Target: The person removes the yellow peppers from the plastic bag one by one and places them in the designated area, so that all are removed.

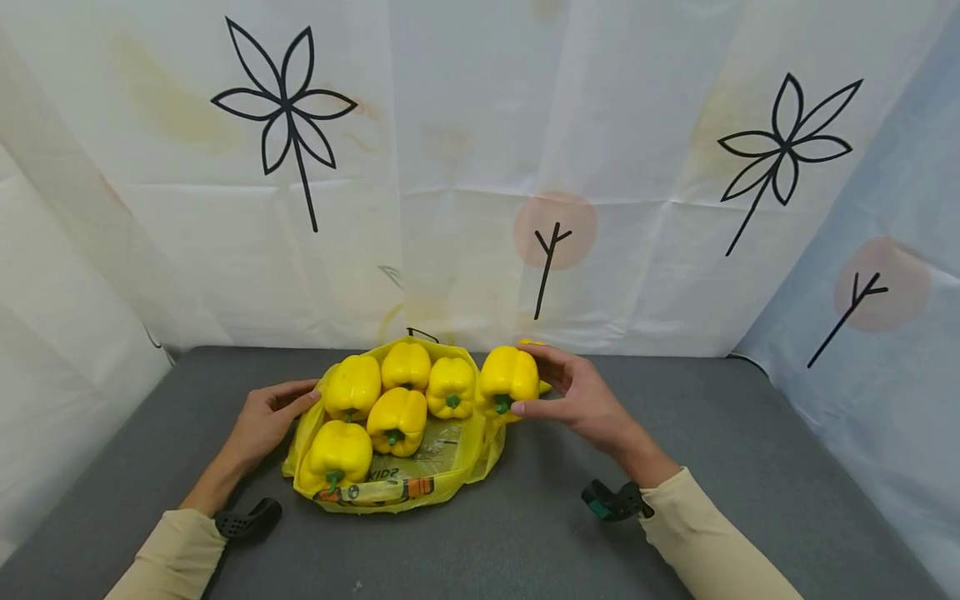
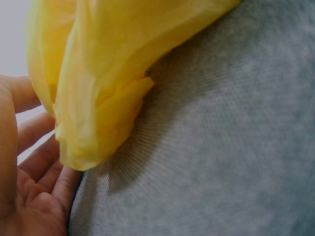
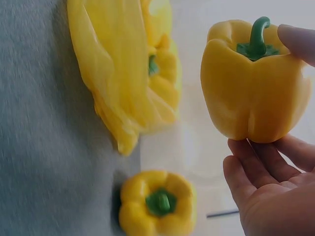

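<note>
My right hand (image 1: 592, 408) holds a yellow bell pepper (image 1: 508, 379) at the right rim of a yellow plastic bag (image 1: 457, 487). Its thumb is near the green stem, and the fingers support the other end, as the right wrist view shows. Several more yellow bell peppers (image 1: 397, 421) sit inside the opened bag. My left hand (image 1: 262, 421) is at the bag's left rim, thumb and forefinger meeting at the plastic. In the left wrist view a fold of the bag (image 2: 98, 98) hides the fingertips.
Another yellow pepper (image 3: 157, 202) stands on the grey table (image 1: 525, 533) beyond the right hand, mostly hidden by that hand in the head view. A white printed curtain (image 1: 465, 167) rises behind the table's far edge, with more fabric at both sides.
</note>
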`<state>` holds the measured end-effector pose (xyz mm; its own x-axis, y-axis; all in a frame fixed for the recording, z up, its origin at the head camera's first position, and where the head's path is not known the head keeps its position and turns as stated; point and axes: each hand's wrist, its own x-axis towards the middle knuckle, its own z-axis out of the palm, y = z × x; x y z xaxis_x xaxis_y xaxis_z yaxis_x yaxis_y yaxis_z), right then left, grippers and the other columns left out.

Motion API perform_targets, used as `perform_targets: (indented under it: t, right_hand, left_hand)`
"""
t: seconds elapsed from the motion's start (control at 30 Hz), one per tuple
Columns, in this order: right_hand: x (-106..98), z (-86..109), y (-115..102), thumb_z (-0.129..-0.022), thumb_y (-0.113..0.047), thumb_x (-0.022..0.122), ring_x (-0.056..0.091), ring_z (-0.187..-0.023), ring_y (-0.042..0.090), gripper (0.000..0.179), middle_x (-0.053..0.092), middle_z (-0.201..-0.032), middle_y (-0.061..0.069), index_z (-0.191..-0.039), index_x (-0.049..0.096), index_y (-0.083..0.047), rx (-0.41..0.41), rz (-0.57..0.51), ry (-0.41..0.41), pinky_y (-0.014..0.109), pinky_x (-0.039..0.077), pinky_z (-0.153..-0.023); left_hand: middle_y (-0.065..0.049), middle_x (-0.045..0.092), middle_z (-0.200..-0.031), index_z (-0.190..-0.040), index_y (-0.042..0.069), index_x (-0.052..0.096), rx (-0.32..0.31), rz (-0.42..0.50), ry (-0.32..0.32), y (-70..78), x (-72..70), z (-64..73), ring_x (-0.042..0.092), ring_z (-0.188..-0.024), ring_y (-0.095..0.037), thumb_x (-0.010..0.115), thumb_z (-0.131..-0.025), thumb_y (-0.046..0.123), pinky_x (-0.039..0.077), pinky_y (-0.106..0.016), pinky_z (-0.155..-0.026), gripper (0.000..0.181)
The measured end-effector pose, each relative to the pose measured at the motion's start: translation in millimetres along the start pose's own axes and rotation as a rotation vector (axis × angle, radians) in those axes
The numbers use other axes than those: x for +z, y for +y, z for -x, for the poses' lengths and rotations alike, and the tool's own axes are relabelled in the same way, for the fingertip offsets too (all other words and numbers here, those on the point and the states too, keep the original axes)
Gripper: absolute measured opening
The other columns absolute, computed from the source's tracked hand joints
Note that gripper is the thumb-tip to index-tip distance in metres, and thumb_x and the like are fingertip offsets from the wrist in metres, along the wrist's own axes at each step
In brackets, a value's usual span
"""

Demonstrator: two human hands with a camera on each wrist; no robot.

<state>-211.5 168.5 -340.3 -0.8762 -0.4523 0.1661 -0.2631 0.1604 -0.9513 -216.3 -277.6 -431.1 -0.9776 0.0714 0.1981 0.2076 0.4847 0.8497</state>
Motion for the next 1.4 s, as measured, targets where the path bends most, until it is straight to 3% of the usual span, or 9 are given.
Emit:
perform_targets:
  t: [0.5, 0.83, 1.27, 1.4]
  right_hand:
    - [-50, 11.1, 11, -0.091, 0.002, 0.074, 0.036, -0.144, 0.035, 0.074, 0.038, -0.156, 0.019, -0.154, 0.037, 0.002, 0.026, -0.032, 0.096, 0.020, 0.046, -0.101]
    - [-76, 11.3, 24, -0.092, 0.001, 0.072, 0.049, -0.131, 0.017, 0.076, 0.035, -0.157, 0.021, -0.157, 0.031, 0.001, 0.081, -0.015, 0.123, 0.022, 0.050, -0.096]
    - [-101, 5.3, 43, -0.091, 0.001, 0.071, 0.036, -0.141, 0.039, 0.079, 0.033, -0.158, 0.024, -0.158, 0.028, 0.003, 0.151, 0.021, 0.118, 0.017, 0.047, -0.095]
    - [-105, 1.5, 49, -0.092, -0.001, 0.072, 0.035, -0.142, 0.041, 0.080, 0.033, -0.158, 0.024, -0.158, 0.027, 0.003, 0.177, 0.032, 0.105, 0.025, 0.046, -0.100]
  left_hand:
    - [-0.025, 0.061, -0.134, -0.139, -0.004, 0.059, 0.008, -0.007, -0.001, -2.4, 1.4, -1.8, 0.052, -0.103, 0.015, 0.057, -0.106, 0.030, 0.048, -0.011, -0.085, 0.048]
    - [-0.025, 0.061, -0.134, -0.140, -0.005, 0.059, 0.010, -0.003, 0.000, -3.0, 1.6, -0.6, 0.052, -0.103, 0.015, 0.057, -0.106, 0.030, 0.047, -0.011, -0.085, 0.048]
    - [-0.026, 0.061, -0.133, -0.138, -0.005, 0.060, 0.025, 0.006, 0.004, -4.9, 2.2, 0.1, 0.054, -0.103, 0.014, 0.057, -0.107, 0.027, 0.049, -0.012, -0.085, 0.045]
    - [-0.026, 0.061, -0.133, -0.139, -0.005, 0.059, 0.021, 0.004, 0.004, -4.5, 1.9, 0.4, 0.053, -0.103, 0.014, 0.057, -0.106, 0.028, 0.048, -0.012, -0.085, 0.046]
